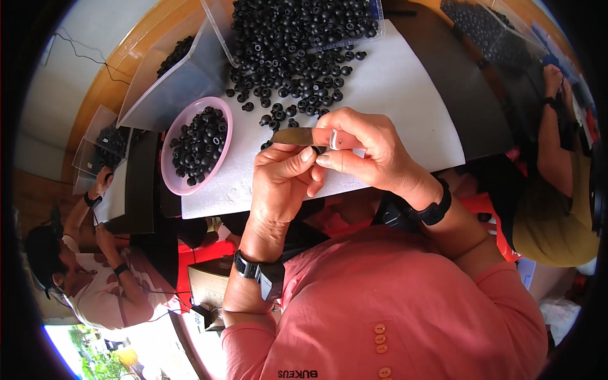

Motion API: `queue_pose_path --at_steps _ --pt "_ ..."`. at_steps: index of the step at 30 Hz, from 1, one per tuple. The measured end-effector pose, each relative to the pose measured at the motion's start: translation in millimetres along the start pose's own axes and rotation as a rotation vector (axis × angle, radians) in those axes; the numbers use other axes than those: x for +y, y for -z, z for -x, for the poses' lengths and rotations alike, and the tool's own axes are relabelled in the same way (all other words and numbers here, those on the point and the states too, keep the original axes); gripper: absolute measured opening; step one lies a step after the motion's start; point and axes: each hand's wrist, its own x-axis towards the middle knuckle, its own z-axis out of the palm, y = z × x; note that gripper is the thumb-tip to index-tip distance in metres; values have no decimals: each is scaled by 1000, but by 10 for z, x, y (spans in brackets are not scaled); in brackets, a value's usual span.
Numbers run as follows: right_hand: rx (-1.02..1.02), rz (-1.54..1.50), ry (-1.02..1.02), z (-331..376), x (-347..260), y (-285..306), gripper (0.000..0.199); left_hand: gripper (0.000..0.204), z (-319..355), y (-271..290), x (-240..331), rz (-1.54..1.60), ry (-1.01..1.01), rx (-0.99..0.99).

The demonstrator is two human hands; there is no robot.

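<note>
- Left hand (282, 174): thumb and forefinger pinched on one small black rubber piece (318, 150), held above the near edge of the white board (405, 95).
- Right hand (364, 149): closed round a short knife (310, 136), blade pointing to person's left, touching the piece.
- Piece: round, matte black, mostly hidden by fingertips (hole not visible).
- Risk, my judgement: blade v. close to left thumb; a slip on rubber could nick skin or flick piece off.
- Nearby: loose black pieces (297, 88) on board, pink bowl (174, 180) part full, clear bin (221, 31).

Workshop — trays of black beads (297, 38)
</note>
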Motion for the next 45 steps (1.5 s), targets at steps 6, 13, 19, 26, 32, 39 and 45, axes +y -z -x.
queue_pose_path --at_steps 6,13,19,26,32,39,45 --pt "-94 -52 -66 0 -1 49 26 24 7 35 -91 7 -45 2" --pt "195 -135 -46 5 58 -77 20 14 -19 -43 -6 80 -6 -40" --pt "134 224 -27 -46 36 -67 25 16 35 -12 -33 70 -71 11" --pt "93 271 -35 -45 47 -65 29 18 32 -5 -47 41 -92 20" --pt "44 268 -39 -51 41 -59 31 17 55 -21 -44 -2 -92 23" --pt "58 238 -56 -46 57 -71 32 19 50 5 -58 15 -92 55" --pt "32 241 -67 -47 55 -57 32 20 42 12 -49 0 -96 38"
